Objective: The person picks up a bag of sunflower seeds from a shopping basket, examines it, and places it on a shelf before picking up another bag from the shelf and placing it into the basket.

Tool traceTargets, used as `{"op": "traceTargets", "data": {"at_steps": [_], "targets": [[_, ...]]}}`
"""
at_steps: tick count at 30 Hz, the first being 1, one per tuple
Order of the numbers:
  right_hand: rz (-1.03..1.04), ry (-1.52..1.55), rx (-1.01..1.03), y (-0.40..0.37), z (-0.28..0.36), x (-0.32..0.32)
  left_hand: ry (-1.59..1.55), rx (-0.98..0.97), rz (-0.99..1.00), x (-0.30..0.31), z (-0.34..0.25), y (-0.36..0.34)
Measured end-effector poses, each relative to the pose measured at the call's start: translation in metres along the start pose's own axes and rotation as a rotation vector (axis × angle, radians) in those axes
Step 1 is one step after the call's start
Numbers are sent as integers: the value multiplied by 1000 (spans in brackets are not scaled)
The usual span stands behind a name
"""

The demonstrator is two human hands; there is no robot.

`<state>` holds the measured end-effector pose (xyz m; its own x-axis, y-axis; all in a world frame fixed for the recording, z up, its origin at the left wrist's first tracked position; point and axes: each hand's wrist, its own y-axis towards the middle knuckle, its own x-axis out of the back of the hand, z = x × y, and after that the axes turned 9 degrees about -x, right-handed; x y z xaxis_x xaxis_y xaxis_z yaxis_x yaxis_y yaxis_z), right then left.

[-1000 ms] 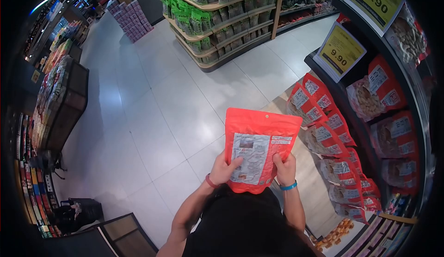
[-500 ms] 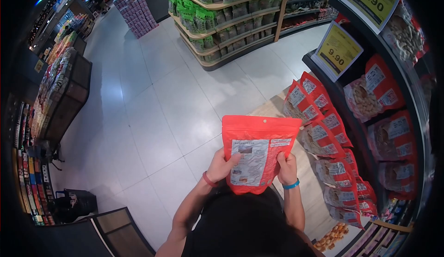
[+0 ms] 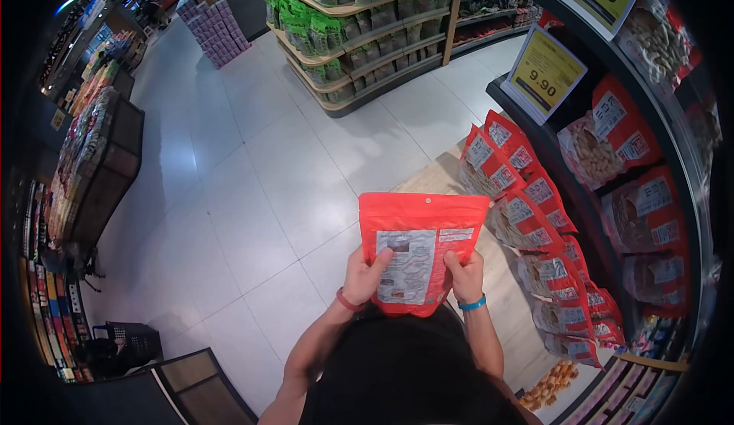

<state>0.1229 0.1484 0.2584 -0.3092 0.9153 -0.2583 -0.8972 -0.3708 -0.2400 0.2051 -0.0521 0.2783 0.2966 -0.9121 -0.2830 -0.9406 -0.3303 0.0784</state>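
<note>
- The red pouch (image 3: pixel 422 230) is upright before the chest, label facing the wearer, just left of the shelf (image 3: pixel 562 173) of similar bags
- The left hand (image 3: pixel 365 274) and right hand (image 3: pixel 464 274) each pinch a lower side edge, thumbs on the label
- It looks light, soft and slightly slick, so it is probably best held by the side seams

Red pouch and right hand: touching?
Touching. The head view shows the right hand gripping the red pouch at its lower right edge, thumb pressed on its printed face.
</note>
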Motion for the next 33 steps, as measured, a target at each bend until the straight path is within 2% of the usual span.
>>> {"op": "traceTargets", "data": {"at_steps": [5,7,10,16,22,27,33], "targets": [[71,96,-34,3,-10,11,-78,50,29,4,-5,8],[128,88,11,3,-10,12,-102,53,33,3,-6,9],[69,138,-48,3,-12,9,-112,56,37,2,-5,10],[87,256,-90,0,-5,4,-119,69,-8,4,-6,13],[98,237,-99,-1,-2,4,-58,-11,-36,-3,-12,15],[67,231,-113,-1,-12,6,-58,-55,-146,-12,-7,14],[59,217,-134,-8,-15,8,-75,-14,-160,-16,-19,16]]}}
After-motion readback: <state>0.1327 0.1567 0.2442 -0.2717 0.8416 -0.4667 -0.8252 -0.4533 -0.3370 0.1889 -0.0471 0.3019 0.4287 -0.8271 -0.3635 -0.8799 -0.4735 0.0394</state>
